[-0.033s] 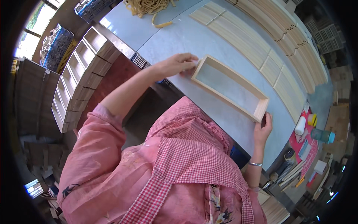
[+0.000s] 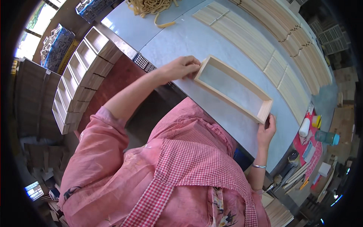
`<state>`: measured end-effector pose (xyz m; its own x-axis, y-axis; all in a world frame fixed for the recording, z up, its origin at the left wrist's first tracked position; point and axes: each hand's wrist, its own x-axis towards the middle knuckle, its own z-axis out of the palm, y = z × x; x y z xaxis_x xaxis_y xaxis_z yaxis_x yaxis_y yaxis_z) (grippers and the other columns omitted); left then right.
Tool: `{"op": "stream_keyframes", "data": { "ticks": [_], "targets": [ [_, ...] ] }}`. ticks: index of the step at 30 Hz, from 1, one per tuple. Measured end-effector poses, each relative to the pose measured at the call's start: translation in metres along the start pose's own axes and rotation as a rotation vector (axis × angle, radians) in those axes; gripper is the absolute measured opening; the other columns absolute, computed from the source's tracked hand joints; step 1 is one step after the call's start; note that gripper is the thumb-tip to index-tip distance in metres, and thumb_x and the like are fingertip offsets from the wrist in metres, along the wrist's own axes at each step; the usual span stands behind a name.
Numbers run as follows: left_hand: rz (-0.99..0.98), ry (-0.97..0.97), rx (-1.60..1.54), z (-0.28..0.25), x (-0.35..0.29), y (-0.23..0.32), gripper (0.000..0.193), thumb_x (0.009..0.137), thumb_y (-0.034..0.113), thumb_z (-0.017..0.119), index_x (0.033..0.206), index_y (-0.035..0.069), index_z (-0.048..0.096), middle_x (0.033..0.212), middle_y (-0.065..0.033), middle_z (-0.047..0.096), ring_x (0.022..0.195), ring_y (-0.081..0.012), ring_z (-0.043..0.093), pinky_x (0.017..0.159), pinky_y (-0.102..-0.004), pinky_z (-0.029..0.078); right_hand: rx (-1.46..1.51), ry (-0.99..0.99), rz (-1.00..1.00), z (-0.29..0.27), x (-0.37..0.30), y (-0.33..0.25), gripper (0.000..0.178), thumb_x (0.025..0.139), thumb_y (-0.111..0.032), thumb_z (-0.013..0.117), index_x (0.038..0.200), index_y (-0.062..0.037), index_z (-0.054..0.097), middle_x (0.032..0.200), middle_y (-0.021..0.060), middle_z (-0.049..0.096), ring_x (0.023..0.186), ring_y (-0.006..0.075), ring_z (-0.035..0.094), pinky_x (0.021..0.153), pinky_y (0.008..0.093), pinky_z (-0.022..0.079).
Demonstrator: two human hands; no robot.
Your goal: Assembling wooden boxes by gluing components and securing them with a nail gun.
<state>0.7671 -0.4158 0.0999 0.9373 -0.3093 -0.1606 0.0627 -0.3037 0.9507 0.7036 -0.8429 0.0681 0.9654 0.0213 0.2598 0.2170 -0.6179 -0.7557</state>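
The right hand point(image 2: 267, 130) pinches the four o'clock corner of a bottomless rectangular wooden frame point(image 2: 228, 100), on or just above the grey table point(image 2: 170, 49); the left hand point(image 2: 181, 69) touches its ten o'clock end, grip firmness unclear. The step seems to be positioning; moving it calls for even support at both ends. Beyond, pale wooden slats point(image 2: 247, 38) lie toward one o'clock.
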Motion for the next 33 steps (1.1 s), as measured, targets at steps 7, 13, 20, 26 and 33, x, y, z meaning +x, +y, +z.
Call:
{"op": "stream_keyframes", "data": {
  "ticks": [7, 13, 20, 26, 33],
  "targets": [
    [-0.025, 0.194, 0.459, 0.029, -0.006, -0.012, 0.025, 0.094, 0.008, 0.059, 0.118, 0.001, 0.062, 0.095, -0.0060, 0.068, 0.076, -0.0196, 0.060, 0.069, -0.0274, 0.049, -0.015, -0.008, 0.050, 0.001, -0.003, -0.005, 0.032, 0.090, 0.005, 0.061, 0.122, 0.0023, 0.061, 0.108, 0.0096, 0.063, 0.097, 0.0225, 0.062, 0.090, 0.0318, 0.050],
    [-0.019, 0.247, 0.223, 0.026, -0.015, -0.004, 0.023, 0.096, 0.015, 0.061, 0.113, 0.001, 0.064, 0.091, -0.0060, 0.065, 0.076, -0.0166, 0.061, 0.072, -0.0297, 0.051, 0.040, 0.005, 0.085, -0.002, -0.004, 0.005, 0.028, 0.096, -0.002, 0.058, 0.123, 0.0027, 0.062, 0.110, 0.0099, 0.065, 0.096, 0.0209, 0.062, 0.089, 0.0304, 0.050],
    [-0.107, 0.142, -0.286, 0.021, -0.028, -0.005, 0.027, 0.093, 0.015, 0.070, 0.117, 0.004, 0.064, 0.100, -0.0058, 0.061, 0.089, -0.0122, 0.058, 0.078, -0.0217, 0.047, 0.311, -0.100, 0.268, -0.016, -0.010, -0.020, 0.030, 0.099, -0.010, 0.058, 0.125, 0.0063, 0.061, 0.108, 0.0101, 0.066, 0.096, 0.0176, 0.061, 0.087, 0.0278, 0.050],
    [-0.199, -0.037, -0.355, -0.002, -0.013, -0.001, 0.023, 0.089, 0.007, 0.071, 0.111, 0.003, 0.064, 0.097, -0.0061, 0.061, 0.088, -0.0116, 0.058, 0.079, -0.0216, 0.047, 0.446, -0.153, 0.297, -0.021, -0.006, -0.022, 0.031, 0.099, -0.012, 0.058, 0.124, 0.0058, 0.059, 0.106, 0.0092, 0.064, 0.091, 0.0149, 0.058, 0.083, 0.0261, 0.048],
    [-0.343, -0.210, -0.355, -0.017, 0.001, 0.006, 0.024, 0.086, 0.001, 0.071, 0.109, 0.005, 0.062, 0.099, -0.0052, 0.064, 0.089, -0.0117, 0.060, 0.082, -0.0209, 0.048, 0.437, -0.189, 0.263, -0.023, -0.006, -0.021, 0.030, 0.099, -0.014, 0.059, 0.122, 0.0041, 0.057, 0.101, 0.0070, 0.062, 0.086, 0.0127, 0.054, 0.078, 0.0257, 0.046]
  ]
}}
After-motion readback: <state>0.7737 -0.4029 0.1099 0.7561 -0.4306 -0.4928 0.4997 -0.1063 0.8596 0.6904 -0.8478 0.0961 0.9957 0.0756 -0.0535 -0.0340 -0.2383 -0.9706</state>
